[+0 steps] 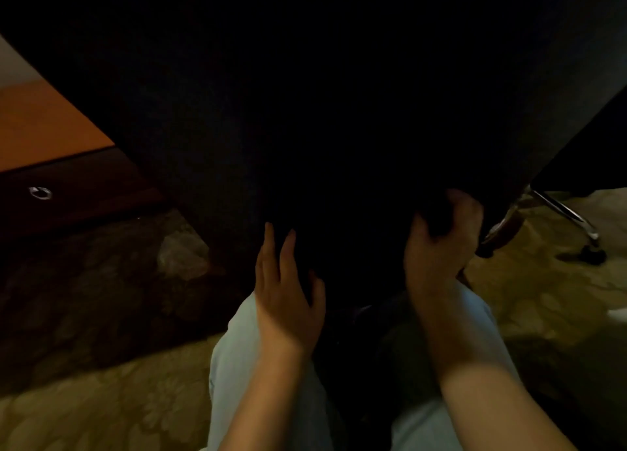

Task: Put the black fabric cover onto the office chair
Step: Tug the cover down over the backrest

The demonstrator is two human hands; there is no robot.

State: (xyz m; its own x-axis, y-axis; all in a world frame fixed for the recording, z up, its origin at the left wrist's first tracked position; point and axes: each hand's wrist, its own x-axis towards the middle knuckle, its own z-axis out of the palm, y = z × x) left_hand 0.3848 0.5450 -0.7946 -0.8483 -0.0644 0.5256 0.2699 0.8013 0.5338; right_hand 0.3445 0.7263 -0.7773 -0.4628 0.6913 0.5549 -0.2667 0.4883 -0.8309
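Note:
The black fabric cover (305, 94) fills the upper and middle of the head view, stretched over the back of the office chair, whose chrome base leg (559, 210) and a castor show at the right. My left hand (288, 294) lies flat against the cover's lower edge, fingers straight and pointing up. My right hand (441, 240) grips a bunched fold of the cover at its lower right corner, fingers curled round the fabric. Most of the chair is hidden under the dark cloth.
A wooden desk (44, 125) with an orange top and a dark drawer front with a ring pull (40, 193) stands at the left. Patterned carpet (101, 399) covers the floor. My legs in light trousers (237, 366) are below the hands.

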